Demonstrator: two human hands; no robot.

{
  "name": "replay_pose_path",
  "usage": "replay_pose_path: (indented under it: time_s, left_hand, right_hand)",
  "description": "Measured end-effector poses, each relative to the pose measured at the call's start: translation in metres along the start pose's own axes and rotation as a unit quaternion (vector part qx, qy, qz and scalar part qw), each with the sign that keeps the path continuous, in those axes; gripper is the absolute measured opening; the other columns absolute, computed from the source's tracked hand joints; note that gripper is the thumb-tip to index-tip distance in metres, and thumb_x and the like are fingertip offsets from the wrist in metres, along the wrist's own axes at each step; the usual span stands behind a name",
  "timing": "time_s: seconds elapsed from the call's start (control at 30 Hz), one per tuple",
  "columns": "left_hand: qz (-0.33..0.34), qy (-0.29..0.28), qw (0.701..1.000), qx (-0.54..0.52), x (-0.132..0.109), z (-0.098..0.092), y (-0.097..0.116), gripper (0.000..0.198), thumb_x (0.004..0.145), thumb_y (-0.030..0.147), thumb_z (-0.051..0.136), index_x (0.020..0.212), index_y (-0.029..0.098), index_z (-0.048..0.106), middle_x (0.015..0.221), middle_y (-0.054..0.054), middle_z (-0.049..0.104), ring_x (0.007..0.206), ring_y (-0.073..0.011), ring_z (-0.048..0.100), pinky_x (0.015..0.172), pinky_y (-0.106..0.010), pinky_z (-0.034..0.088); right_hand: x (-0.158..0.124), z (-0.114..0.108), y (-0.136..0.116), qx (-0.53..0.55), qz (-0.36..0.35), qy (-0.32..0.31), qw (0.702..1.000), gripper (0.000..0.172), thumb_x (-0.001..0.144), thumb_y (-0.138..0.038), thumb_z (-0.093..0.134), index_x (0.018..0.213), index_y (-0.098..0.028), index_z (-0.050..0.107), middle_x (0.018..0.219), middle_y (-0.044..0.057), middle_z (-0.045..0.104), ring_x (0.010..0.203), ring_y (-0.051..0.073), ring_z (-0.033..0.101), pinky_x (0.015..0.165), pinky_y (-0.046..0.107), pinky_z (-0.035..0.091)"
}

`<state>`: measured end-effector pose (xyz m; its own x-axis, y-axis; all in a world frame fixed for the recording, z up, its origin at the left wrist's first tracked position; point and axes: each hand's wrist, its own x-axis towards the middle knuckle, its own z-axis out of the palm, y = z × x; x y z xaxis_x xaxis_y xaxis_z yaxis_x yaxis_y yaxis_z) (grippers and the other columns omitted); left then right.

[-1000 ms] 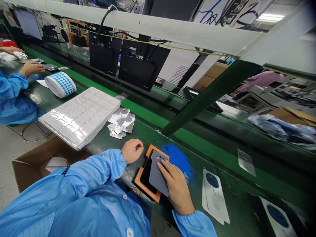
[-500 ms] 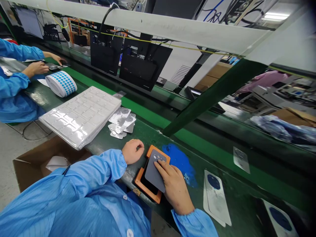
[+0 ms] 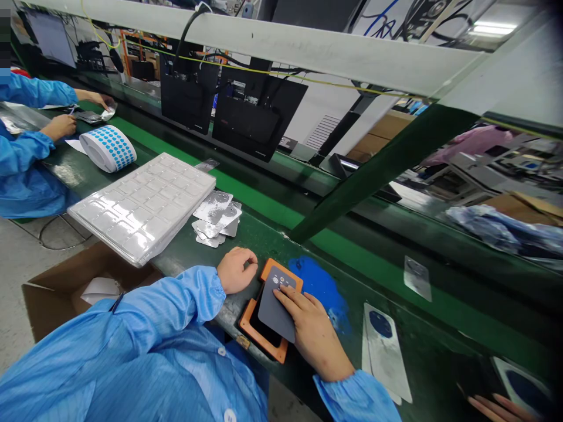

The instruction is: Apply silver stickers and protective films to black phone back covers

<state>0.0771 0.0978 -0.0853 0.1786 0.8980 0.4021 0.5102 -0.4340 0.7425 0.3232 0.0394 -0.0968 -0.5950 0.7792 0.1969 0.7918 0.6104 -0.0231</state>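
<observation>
A dark grey phone back cover (image 3: pixel 276 310) with camera holes lies over an orange and black fixture (image 3: pixel 278 353) at the bench's front edge. My right hand (image 3: pixel 319 334) is on this cover, its fingers stretched across the upper face near the holes. The thumb is hidden, as is whatever contact the hand has below the cover. Left of the fixture, my left hand (image 3: pixel 237 269) rests on the bench with its fingers curled in, apart from the cover; nothing shows in it. Just beyond the fixture lies a blue patch (image 3: pixel 319 287).
Stacked clear trays (image 3: pixel 145 205), loose silvery films (image 3: pixel 217 220) and a sticker roll (image 3: pixel 109 149) lie leftward. To the right are pale phone-shaped sheets (image 3: pixel 387 351), a film on the belt (image 3: pixel 417 278), and another person's hand (image 3: pixel 497 407). A co-worker's hands (image 3: pixel 64 126) work far left.
My right hand has shifted slightly on the cover, which stays almost in place. Films on the belt have moved left. Another person's fingers have appeared at bottom right.
</observation>
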Motion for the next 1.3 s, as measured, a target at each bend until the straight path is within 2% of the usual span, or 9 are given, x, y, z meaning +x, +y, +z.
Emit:
replay_pose_path:
  time_s: [0.2,0.33,0.4,0.5,0.6,0.77,0.97,1.17,1.3]
  left_hand:
    - [0.105,-0.118,0.984,0.087,0.014,0.01,0.019,0.021,0.086,0.021,0.051,0.103,0.018,0.064,0.105,-0.002,0.066,0.109,-0.0219,0.046,0.099,-0.039,0.036]
    - [0.109,-0.227,0.953,0.17,0.011,0.021,0.022,0.021,0.086,0.034,0.055,0.1,0.023,0.066,0.117,0.0,0.064,0.119,-0.0296,0.036,0.092,-0.05,0.03]
    - [0.109,-0.232,0.95,0.181,0.007,0.026,0.021,0.022,0.087,0.037,0.056,0.1,0.024,0.067,0.124,0.002,0.061,0.118,-0.0289,0.035,0.091,-0.051,0.028]
    - [0.087,-0.204,0.958,0.184,0.002,0.03,0.024,0.02,0.088,0.04,0.057,0.094,0.025,0.069,0.118,0.001,0.062,0.111,-0.0272,0.036,0.09,-0.051,0.026]
    - [0.074,-0.177,0.966,0.175,-0.007,0.03,0.032,0.022,0.087,0.042,0.059,0.084,0.023,0.07,0.107,-0.003,0.062,0.105,-0.0257,0.038,0.087,-0.047,0.028]
    - [0.066,-0.173,0.972,0.144,-0.034,0.024,0.041,0.02,0.085,0.039,0.063,0.079,0.02,0.067,0.1,-0.004,0.059,0.1,-0.0223,0.04,0.085,-0.042,0.03]
    - [0.049,-0.176,0.971,0.156,-0.057,0.019,0.055,0.017,0.085,0.037,0.063,0.086,0.02,0.065,0.105,-0.004,0.062,0.102,-0.0239,0.041,0.086,-0.044,0.029]
    - [0.044,-0.153,0.977,0.139,-0.076,0.004,0.052,0.023,0.085,0.04,0.061,0.101,0.024,0.064,0.122,0.002,0.061,0.106,-0.024,0.042,0.085,-0.045,0.03]
    - [0.05,-0.169,0.976,0.125,-0.079,-0.007,0.052,0.033,0.087,0.05,0.056,0.105,0.024,0.062,0.123,0.002,0.061,0.11,-0.025,0.042,0.085,-0.045,0.032]
  right_hand:
    - [-0.006,-0.014,-0.007,0.033,0.007,-0.071,0.997,0.061,0.086,-0.031,0.052,0.145,-0.02,0.044,0.151,0.007,0.034,0.14,0.023,0.033,0.113,0.047,0.026]
    - [-0.003,-0.045,0.005,0.108,0.014,-0.176,0.978,0.111,0.059,-0.068,0.074,0.15,-0.016,0.036,0.156,0.013,0.02,0.142,0.035,0.026,0.113,0.052,0.027]
    - [0.014,-0.055,0.013,0.159,0.006,-0.202,0.966,0.099,0.064,-0.071,0.07,0.144,-0.018,0.047,0.151,0.013,0.033,0.136,0.033,0.037,0.109,0.046,0.035]
    - [0.058,-0.049,0.021,0.162,0.099,-0.067,0.98,0.049,0.095,-0.052,0.043,0.127,-0.02,0.062,0.13,0.008,0.058,0.121,0.023,0.054,0.104,0.037,0.04]
    - [0.099,-0.02,0.022,0.127,0.165,0.019,0.978,0.048,0.1,-0.038,0.032,0.136,-0.014,0.054,0.141,0.01,0.049,0.137,0.023,0.036,0.113,0.041,0.028]
    - [0.116,0.024,0.019,0.108,0.165,0.063,0.978,0.048,0.097,-0.053,0.04,0.135,-0.028,0.053,0.146,0.003,0.044,0.141,0.028,0.028,0.113,0.054,0.021]
    - [0.104,0.004,0.007,0.067,0.16,0.165,0.971,0.043,0.096,-0.047,0.045,0.129,-0.022,0.057,0.14,0.006,0.05,0.139,0.026,0.03,0.116,0.051,0.014]
    - [0.023,-0.011,-0.021,0.046,0.253,0.291,0.922,0.046,0.092,-0.049,0.048,0.106,-0.008,0.063,0.112,0.015,0.063,0.11,0.027,0.054,0.1,0.044,0.041]
    - [-0.04,0.024,-0.048,0.078,0.275,0.182,0.941,0.05,0.088,-0.06,0.045,0.091,-0.016,0.069,0.113,0.013,0.064,0.107,0.033,0.058,0.092,0.051,0.047]
